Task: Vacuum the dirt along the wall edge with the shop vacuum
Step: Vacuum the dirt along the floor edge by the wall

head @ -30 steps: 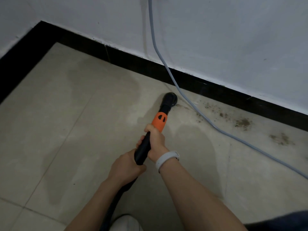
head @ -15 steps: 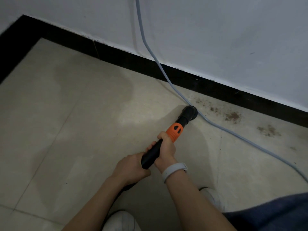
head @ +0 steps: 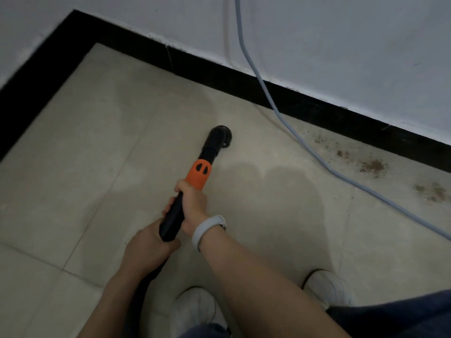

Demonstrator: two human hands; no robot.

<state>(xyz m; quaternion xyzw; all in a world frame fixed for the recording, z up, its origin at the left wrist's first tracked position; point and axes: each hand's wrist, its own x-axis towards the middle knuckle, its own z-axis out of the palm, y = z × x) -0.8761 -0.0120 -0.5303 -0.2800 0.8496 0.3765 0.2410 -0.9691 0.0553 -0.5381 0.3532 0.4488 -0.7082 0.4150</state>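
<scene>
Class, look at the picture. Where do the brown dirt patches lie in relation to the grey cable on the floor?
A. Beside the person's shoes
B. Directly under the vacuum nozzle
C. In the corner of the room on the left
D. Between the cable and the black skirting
D: the dirt patches lie on the tile past the grey cable, towards the black skirting, well right of the vacuum nozzle.

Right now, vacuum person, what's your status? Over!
Both hands grip the vacuum wand: left hand low, right hand higher. Nozzle short of dirt. Gray cable lies between.
</scene>
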